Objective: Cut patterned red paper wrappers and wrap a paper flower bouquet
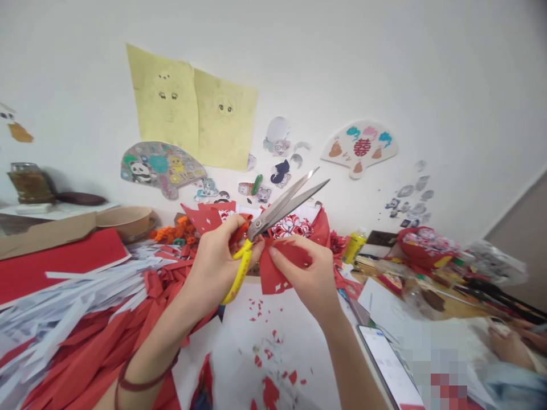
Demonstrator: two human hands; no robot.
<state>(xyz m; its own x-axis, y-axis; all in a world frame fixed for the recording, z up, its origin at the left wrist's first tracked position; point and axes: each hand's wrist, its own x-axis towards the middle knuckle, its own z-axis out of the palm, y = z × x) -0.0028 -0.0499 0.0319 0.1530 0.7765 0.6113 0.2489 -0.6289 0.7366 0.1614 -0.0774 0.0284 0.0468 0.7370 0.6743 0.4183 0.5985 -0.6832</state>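
My left hand (213,265) is closed around scissors (243,270) with yellow handles, and their parted metal blades point up and to the right. My right hand (314,262) pinches a piece of red paper (273,279) that has small diamond-shaped holes near its lower edge. The left fingertips come close to the paper's left side; whether they touch it I cannot tell. Under both hands lies a white sheet (239,336) scattered with red paper scraps (270,392). Behind the hands, a red-wrapped bunch of red-and-white paper flowers (293,226) is partly hidden.
Red and white paper strips (94,336) pile up at the left. A lit phone (387,364) lies right of my right forearm. Farther right are a yellow bottle (355,245), another red bouquet (427,247) and another person's hand (508,344). A wall stands behind the table.
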